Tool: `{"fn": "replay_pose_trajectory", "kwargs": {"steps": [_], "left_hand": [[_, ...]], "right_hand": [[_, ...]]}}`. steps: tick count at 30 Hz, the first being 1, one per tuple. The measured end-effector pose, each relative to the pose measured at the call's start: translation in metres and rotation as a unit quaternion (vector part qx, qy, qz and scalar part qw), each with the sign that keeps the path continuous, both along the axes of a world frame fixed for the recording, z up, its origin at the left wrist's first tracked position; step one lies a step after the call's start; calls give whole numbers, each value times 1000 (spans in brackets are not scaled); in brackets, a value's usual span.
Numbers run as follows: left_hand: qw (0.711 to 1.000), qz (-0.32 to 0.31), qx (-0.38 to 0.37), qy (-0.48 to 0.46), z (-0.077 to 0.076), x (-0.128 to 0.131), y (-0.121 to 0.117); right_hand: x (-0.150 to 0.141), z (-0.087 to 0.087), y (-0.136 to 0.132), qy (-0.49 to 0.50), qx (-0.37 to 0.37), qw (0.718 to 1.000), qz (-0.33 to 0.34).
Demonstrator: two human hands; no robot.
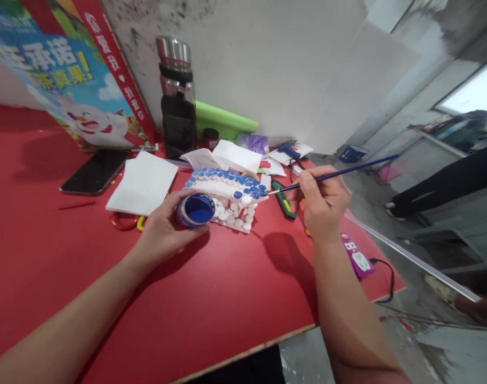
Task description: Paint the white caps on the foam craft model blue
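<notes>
My left hand is wrapped round a small open jar of blue paint, tilted toward me above the table. In my right hand I pinch a thin paintbrush with a dark blue handle. Its tip touches the right end of the roof of a small white model house. Blue covers many of the round pieces on the roof; a few near the front edge are white. The walls below are set with white round pieces and partly hidden by the jar and my left fingers.
A black phone, white paper and scissors handles lie left. Behind stand a dark bottle and a colourful box. A green utility knife, blue glue gun and purple power strip lie right. A person's leg shows beyond.
</notes>
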State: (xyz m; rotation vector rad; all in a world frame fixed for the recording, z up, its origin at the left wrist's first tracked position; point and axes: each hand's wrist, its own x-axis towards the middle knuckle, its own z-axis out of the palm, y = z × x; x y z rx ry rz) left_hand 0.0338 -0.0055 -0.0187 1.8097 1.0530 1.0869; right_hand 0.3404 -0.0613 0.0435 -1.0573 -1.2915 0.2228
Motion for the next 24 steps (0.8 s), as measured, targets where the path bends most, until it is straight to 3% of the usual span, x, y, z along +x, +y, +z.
{"fn": "replay_pose_trajectory", "kwargs": {"steps": [10,19,24], "left_hand": [[1000,2,1,1,-2,0,0],[1000,4,3,6,-1,-1,0],[1000,0,-2,-1,-1,0,-1]], "right_hand": [[-4,0,-2,-34,20,999,-8],[-4,-1,-1,-34,17,999,26],[-1,-2,0,-34,26,999,-5]]}}
